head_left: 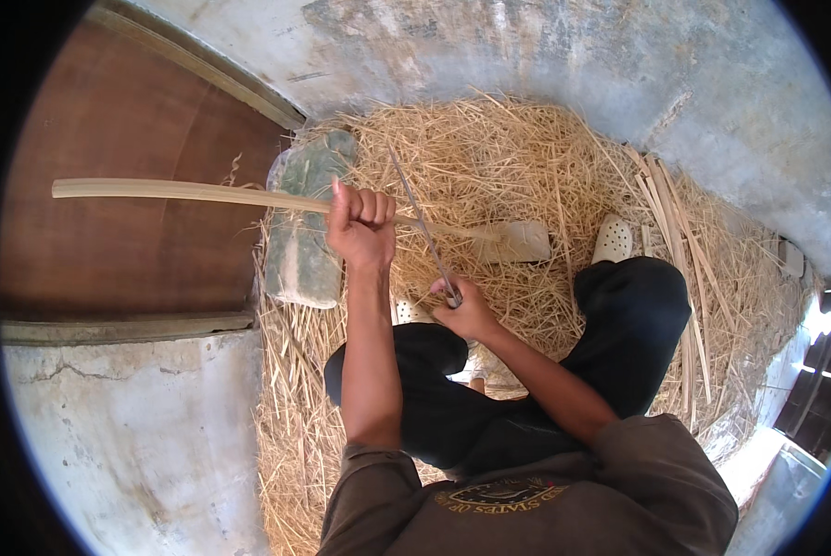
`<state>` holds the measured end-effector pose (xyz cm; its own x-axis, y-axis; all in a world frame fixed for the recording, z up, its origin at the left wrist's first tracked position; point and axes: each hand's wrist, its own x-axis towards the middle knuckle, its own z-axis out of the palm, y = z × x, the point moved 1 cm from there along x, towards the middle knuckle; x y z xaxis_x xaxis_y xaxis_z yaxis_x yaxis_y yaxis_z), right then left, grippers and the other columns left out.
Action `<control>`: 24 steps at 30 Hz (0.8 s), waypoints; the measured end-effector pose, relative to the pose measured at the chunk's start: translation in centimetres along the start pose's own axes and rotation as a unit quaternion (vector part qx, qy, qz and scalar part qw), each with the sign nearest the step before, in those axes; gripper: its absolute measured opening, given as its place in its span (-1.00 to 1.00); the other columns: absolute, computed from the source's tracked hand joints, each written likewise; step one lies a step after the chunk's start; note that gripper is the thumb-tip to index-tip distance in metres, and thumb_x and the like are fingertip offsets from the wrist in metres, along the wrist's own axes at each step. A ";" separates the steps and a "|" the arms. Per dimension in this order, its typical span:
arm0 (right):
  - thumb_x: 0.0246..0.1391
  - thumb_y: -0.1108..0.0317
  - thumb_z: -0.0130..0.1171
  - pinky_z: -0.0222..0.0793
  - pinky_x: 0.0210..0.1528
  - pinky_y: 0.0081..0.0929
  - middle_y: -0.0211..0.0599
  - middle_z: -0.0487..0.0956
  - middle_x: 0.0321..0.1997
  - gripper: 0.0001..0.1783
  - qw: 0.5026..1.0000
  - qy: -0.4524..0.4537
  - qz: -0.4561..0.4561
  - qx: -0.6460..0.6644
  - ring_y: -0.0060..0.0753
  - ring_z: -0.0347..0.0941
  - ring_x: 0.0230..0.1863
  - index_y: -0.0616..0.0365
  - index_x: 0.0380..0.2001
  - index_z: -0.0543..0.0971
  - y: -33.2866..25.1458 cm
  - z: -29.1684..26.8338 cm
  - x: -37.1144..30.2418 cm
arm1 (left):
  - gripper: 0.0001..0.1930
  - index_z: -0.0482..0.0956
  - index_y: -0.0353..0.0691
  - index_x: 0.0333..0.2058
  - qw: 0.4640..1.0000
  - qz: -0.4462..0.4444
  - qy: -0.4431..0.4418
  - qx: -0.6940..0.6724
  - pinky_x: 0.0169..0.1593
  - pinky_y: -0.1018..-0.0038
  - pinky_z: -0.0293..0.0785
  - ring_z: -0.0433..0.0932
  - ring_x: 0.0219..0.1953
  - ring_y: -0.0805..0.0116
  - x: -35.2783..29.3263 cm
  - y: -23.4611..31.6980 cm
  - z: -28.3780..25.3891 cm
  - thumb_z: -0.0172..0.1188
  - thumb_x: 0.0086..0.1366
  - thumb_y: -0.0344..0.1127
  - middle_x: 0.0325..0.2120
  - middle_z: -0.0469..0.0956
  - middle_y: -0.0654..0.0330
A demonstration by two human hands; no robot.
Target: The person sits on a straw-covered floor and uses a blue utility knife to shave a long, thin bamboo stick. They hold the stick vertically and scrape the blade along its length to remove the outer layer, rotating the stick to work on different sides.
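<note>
A long pale strip of split bamboo or wood (183, 191) lies roughly level across the view. My left hand (363, 227) is wrapped round it, with the thumb side up. Its right end reaches a pale, flat block (528, 243) among the shavings; whether the two touch, I cannot tell. In my right hand (471, 313), closed round the handle, is a knife (423, 222) with a long, narrow blade. The blade slants up and to the left, crossing the strip just right of my left hand. Contact between blade and strip is not clear.
Straw-like shavings (489, 157) cover the floor. A greenish stone slab (306, 222) lies at the left, near a brown panel (146, 167). Several loose strips (679, 236) lie right of my knee. Light perforated clogs (614, 239) are on my feet. Grey walls (564, 56) stand around.
</note>
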<state>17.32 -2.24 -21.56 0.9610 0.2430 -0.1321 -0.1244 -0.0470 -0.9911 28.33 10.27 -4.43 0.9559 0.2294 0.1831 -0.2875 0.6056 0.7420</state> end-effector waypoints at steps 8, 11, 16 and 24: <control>-0.19 0.46 0.27 0.38 -0.35 -0.52 -0.39 0.49 -0.50 -0.74 0.998 0.037 0.047 0.016 -0.53 0.43 -0.49 0.19 -0.35 0.50 2.8 0.5 0.0 | -0.47 0.01 -0.03 -0.74 1.000 -0.005 0.005 -0.030 -0.59 0.48 -0.15 -0.17 -0.73 0.50 0.5 0.3 -1.2 -0.08 0.42 -0.09 -0.81 -0.10 0.40; -0.19 0.45 0.28 0.35 -0.39 -0.55 -0.40 0.46 -0.53 -0.73 0.995 0.070 0.048 -0.061 -0.60 0.37 -0.52 0.18 -0.35 0.48 8.4 0.0 0.4 | -0.46 0.01 -0.03 -0.74 1.000 -0.008 -0.002 -0.011 -0.59 0.48 -0.15 -0.17 -0.73 0.50 0.2 -0.3 -0.7 -0.07 0.42 -0.06 -0.81 -0.10 0.40; -0.20 0.42 0.28 0.34 -0.39 -0.54 -0.37 0.47 -0.53 -0.72 0.996 0.087 0.015 0.000 -0.61 0.32 -0.53 0.18 -0.34 0.49 6.4 1.1 -0.1 | -0.46 0.01 -0.02 -0.73 0.999 0.004 0.005 -0.032 -0.59 0.47 -0.15 -0.17 -0.74 0.49 0.7 -0.2 -1.1 -0.07 0.42 -0.06 -0.81 -0.10 0.40; -0.21 0.44 0.23 0.35 -0.36 -0.51 -0.36 0.47 -0.49 -0.72 0.995 0.094 -0.016 0.005 -0.54 0.36 -0.49 0.17 -0.33 0.46 5.6 0.8 0.2 | -0.46 0.02 -0.02 -0.74 0.998 0.006 0.052 -0.033 -0.58 0.46 -0.14 -0.16 -0.73 0.50 0.1 0.3 -2.0 -0.05 0.41 -0.06 -0.81 -0.10 0.39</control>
<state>16.64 -1.72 -27.17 0.9936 0.0582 -0.0971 -0.0953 -0.0319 -0.9949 28.27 11.96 -5.47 0.9419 0.3132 0.1212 -0.3058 0.6507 0.6951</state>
